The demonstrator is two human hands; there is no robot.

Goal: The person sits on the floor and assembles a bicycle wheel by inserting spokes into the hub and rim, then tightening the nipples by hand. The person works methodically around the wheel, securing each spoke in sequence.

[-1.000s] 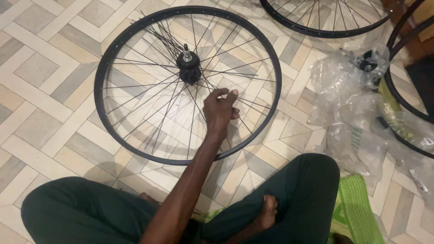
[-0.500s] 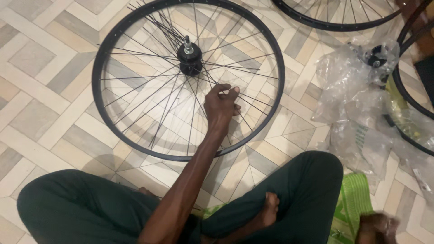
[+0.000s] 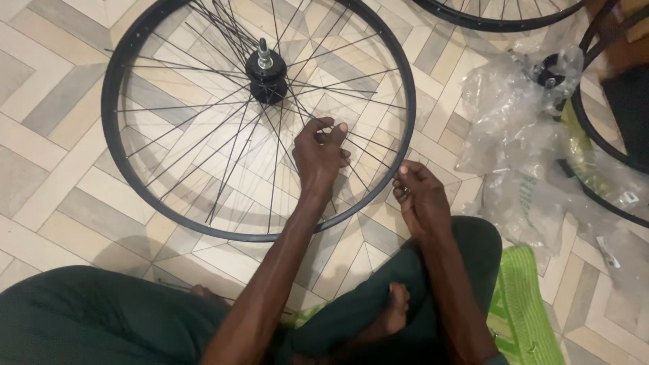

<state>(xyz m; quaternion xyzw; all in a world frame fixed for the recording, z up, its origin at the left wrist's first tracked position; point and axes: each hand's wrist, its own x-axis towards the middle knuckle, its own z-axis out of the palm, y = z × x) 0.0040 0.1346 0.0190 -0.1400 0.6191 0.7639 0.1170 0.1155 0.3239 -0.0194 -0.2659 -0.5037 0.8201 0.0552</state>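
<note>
Black spoked bicycle wheel (image 3: 169,203) lies flat on tiled floor, hub (image 3: 266,73) upward.

**Counting what is lying on the tiled floor**

Three bicycle wheels are showing: one whole wheel (image 3: 169,203) lying flat in front of the person, one wheel rim (image 3: 500,19) cut by the top edge, and one more rim (image 3: 595,135) running off the right side. Two black hubs are showing, one hub (image 3: 267,73) at the whole wheel's centre and one hub (image 3: 554,73) sitting among the plastic. One heap of clear plastic wrapping (image 3: 520,149) is lying there, and one green mat (image 3: 524,304). Two hands are working: the left hand (image 3: 319,155) and the right hand (image 3: 419,199). One bare foot (image 3: 395,307) is showing.
</note>
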